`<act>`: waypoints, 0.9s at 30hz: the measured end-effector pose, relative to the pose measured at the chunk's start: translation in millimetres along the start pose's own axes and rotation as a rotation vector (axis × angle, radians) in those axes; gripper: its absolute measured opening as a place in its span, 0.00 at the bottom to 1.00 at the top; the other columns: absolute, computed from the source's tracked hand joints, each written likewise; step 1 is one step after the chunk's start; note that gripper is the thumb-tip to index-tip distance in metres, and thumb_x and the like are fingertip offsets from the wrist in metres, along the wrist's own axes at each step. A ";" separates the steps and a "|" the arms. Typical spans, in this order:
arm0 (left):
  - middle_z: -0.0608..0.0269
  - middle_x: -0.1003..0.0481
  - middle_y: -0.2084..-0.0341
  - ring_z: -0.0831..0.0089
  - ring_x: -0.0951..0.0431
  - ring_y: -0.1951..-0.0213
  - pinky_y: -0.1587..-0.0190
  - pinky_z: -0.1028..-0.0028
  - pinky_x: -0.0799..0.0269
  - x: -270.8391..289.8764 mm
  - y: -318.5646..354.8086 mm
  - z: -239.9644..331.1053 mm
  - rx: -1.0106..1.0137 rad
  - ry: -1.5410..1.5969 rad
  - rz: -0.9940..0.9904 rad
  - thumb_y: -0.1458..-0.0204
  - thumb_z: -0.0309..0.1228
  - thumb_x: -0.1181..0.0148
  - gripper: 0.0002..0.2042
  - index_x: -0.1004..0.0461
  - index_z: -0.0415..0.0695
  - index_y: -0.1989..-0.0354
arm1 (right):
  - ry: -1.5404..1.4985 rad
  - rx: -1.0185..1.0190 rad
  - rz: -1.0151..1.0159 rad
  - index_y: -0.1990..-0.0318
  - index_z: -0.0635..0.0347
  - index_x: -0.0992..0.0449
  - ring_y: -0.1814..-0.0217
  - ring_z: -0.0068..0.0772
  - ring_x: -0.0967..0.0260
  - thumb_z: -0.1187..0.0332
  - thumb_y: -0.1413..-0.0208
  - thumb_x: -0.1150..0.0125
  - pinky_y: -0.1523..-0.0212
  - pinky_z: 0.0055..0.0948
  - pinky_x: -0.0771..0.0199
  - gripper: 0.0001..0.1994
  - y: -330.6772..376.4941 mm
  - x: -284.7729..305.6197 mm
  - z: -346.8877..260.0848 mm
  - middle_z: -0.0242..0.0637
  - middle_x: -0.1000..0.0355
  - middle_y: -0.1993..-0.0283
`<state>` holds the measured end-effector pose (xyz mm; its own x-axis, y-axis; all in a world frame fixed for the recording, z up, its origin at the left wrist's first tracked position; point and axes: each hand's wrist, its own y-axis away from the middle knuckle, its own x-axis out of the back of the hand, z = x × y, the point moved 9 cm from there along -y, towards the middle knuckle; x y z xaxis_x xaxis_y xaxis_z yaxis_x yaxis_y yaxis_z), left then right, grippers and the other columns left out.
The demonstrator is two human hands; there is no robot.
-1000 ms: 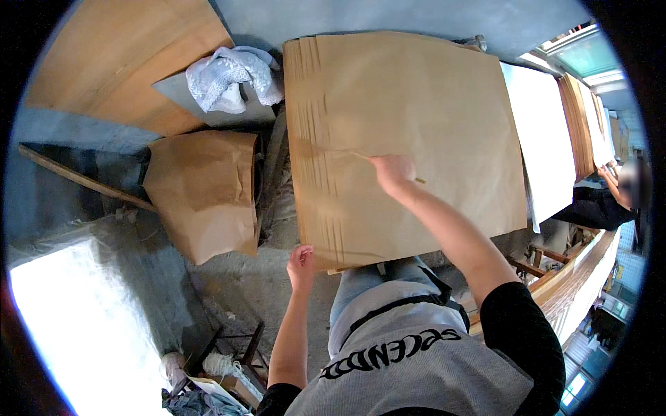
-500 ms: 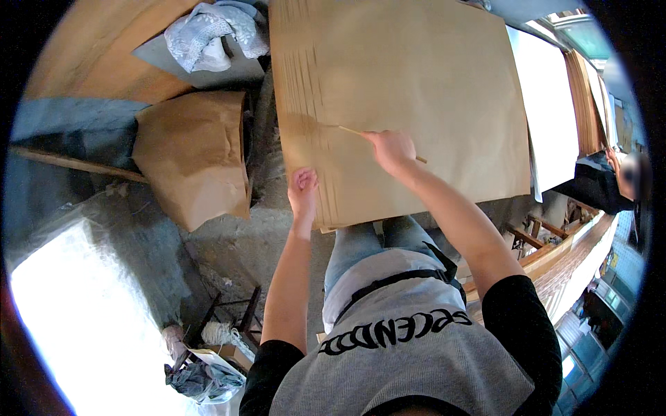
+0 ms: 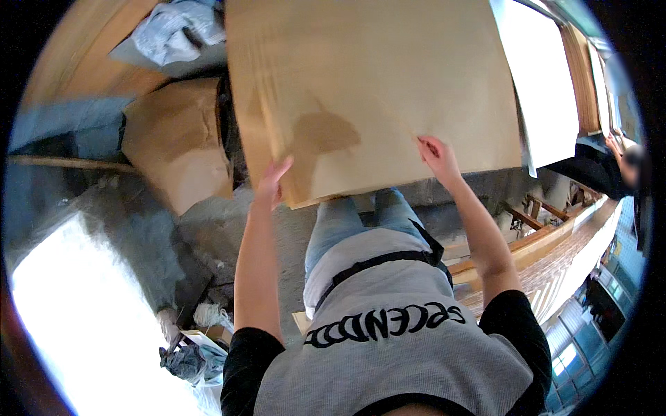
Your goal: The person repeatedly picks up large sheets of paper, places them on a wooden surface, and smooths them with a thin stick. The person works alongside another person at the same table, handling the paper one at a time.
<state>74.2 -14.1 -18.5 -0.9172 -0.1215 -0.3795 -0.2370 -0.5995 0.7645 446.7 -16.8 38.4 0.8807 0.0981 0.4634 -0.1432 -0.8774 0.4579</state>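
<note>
A stack of large brown paper sheets lies in front of me, its left edges blurred and slightly staggered. My left hand is at the near left corner, thumb over the top and the other fingers at the edge; it looks closed on the paper, though motion smears it. Over the right part of the stack, my right hand is closed in a pinch around a thin light-coloured stick, which points away to the left and is faint against the paper. A dark shadow falls on the sheet between my hands.
Left of the stack stands a brown paper-covered bundle, with a pale patterned cloth beyond it. White sheets adjoin the stack on the right. Another person's hand shows at the far right. Plastic bags lie at lower left.
My right hand has moved right and closer to me with the stick. The left hand has shifted left and opened from a curl onto the paper's edge. The whole view has shifted.
</note>
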 end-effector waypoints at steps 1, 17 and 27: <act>0.61 0.37 0.52 0.69 0.36 0.51 0.49 0.68 0.40 13.5 6.3 -24.3 0.063 0.139 -0.076 0.55 0.40 0.43 0.27 0.43 0.44 0.47 | -0.016 -0.066 -0.010 0.64 0.62 0.27 0.77 0.19 0.39 0.64 0.50 0.46 0.76 0.23 0.39 0.11 15.0 13.3 23.9 0.31 0.32 0.80; 0.65 0.34 0.80 0.74 0.38 0.85 0.83 0.77 0.42 -126.4 -40.8 -157.3 0.114 0.302 0.363 0.51 0.41 0.46 0.12 0.35 0.48 0.65 | -0.698 -0.512 -0.444 0.70 0.56 0.27 0.82 0.15 0.49 0.55 0.52 0.44 0.81 0.16 0.52 0.14 69.5 22.9 152.5 0.24 0.41 0.82; 0.66 0.35 0.83 0.79 0.40 0.90 0.92 0.81 0.46 -112.6 21.4 -120.6 -0.087 -0.226 0.450 0.49 0.40 0.50 0.12 0.35 0.43 0.66 | -0.775 -0.525 -0.353 0.80 0.55 0.35 0.89 0.21 0.50 0.59 0.46 0.53 0.89 0.20 0.52 0.14 53.7 86.3 200.1 0.29 0.43 0.88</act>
<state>211.1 -108.8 -22.2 -0.9710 -0.2139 0.1069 0.2159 -0.5922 0.7763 605.4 -149.4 -48.9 0.9356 -0.1846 -0.3009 0.1666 -0.5205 0.8375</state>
